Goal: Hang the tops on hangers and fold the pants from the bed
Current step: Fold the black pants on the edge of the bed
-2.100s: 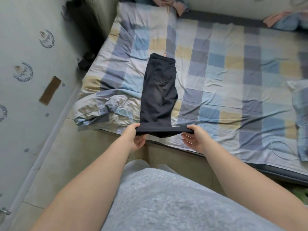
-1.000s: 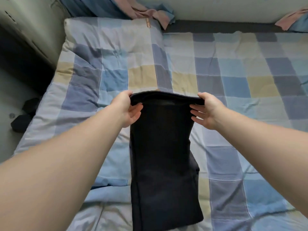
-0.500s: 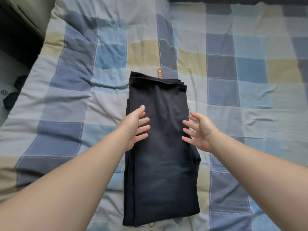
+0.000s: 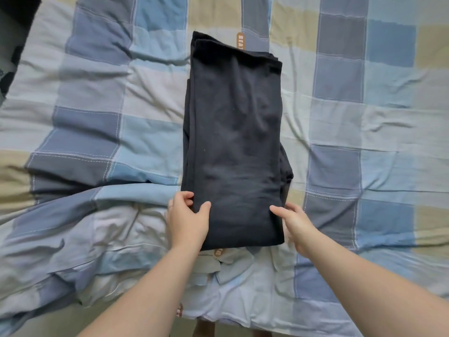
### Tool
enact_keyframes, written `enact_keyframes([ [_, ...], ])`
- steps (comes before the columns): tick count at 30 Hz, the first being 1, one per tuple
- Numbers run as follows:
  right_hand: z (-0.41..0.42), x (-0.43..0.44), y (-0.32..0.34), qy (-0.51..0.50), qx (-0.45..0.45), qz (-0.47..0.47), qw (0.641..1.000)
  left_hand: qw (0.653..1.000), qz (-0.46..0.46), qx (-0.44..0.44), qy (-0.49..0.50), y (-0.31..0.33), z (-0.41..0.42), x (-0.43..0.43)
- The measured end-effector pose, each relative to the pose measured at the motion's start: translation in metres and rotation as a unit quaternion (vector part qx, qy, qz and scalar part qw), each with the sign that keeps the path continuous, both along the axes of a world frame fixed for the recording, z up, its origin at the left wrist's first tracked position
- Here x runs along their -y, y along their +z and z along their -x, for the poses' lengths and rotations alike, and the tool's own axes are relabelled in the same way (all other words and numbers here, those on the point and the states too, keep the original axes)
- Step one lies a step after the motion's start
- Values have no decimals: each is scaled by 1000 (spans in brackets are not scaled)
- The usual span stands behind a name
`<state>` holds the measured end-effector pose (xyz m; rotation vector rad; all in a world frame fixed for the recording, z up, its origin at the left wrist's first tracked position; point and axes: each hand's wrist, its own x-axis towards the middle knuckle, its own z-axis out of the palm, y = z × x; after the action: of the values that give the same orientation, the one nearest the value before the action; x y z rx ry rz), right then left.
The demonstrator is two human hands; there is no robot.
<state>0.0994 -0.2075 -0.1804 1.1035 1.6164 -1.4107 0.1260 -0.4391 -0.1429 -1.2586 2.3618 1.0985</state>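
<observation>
Dark navy pants (image 4: pixel 233 142) lie folded in half lengthwise and end to end on the checked bedcover (image 4: pixel 97 105), forming a long rectangle pointing away from me. My left hand (image 4: pixel 185 221) grips the near left edge of the pants, thumb on top and fingers tucked under the fabric. My right hand (image 4: pixel 292 223) holds the near right edge, thumb lying on top of the cloth and fingers hidden beneath it. Both hands are close to the fold at the near end.
The bedcover is rumpled and bunched near the bed's front edge (image 4: pixel 121 276). A small brown label (image 4: pixel 240 40) on the cover shows beside the far end of the pants. A dark gap beside the bed (image 4: pixel 12 32) runs along the upper left.
After laying the pants' far half over the near half, my hands slid back from the middle of the pants to the near end and took hold of both side edges.
</observation>
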Motion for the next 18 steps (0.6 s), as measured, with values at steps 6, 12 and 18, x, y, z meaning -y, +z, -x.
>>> enact_keyframes([
  [6,-30,9,-15,62,-23,-9,998,999,11,-17,50,-15,-31,-4],
  [12,-46,5,-13,23,-28,24,999,996,-86,22,-25,-17,-45,14],
  [18,-67,-2,16,-21,-30,34,999,983,-177,39,-1,-7,-64,14],
])
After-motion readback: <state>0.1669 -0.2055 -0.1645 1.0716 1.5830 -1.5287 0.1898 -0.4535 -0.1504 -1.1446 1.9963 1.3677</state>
